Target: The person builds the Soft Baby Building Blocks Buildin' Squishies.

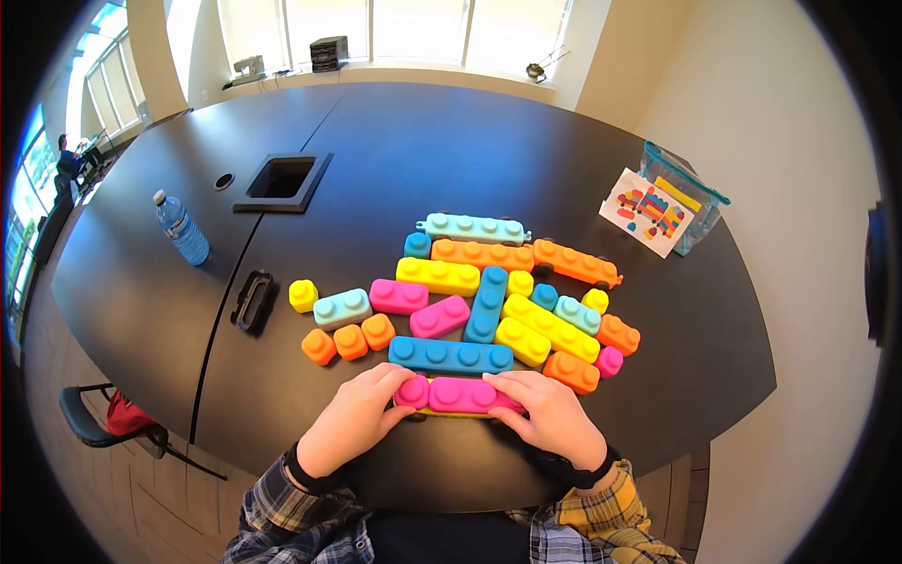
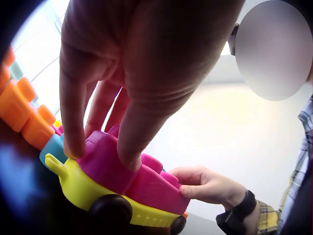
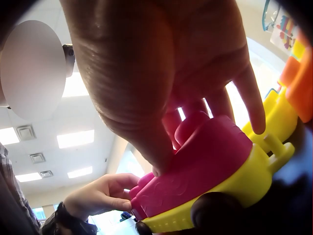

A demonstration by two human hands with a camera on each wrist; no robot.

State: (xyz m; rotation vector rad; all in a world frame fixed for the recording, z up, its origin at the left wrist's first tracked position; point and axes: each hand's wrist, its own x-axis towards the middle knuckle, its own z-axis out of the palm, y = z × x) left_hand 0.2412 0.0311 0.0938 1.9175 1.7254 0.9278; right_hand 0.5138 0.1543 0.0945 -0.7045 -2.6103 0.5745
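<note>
- While the left hand [image 1: 352, 421] and right hand [image 1: 559, 420] pinch opposite ends, the pink blocks [image 1: 462, 396] sit along the yellow wheeled base [image 2: 73, 181], apparently filling it.
- Beyond, on the black table [image 1: 395, 141], many loose blocks [image 1: 451, 355] lie unstacked.

The dark table [image 1: 395, 150] has a seam [image 1: 225, 291] running across it from the far edge to the near edge. Toward the left edge stands a bottle [image 1: 182, 228]; a square frame [image 1: 313, 186] sits over the seam toward the far edge, with a round hole [image 1: 224, 180] to its left. Just right of the seam lies a black holder [image 1: 250, 303]. Near the right edge stands a clear bag [image 1: 707, 218], a card [image 1: 646, 212] leaning against it. Between holder and bag, coloured blocks [image 1: 453, 356] lie close together, several touching. A light-blue base [image 1: 474, 230] lies along their far side.
</note>
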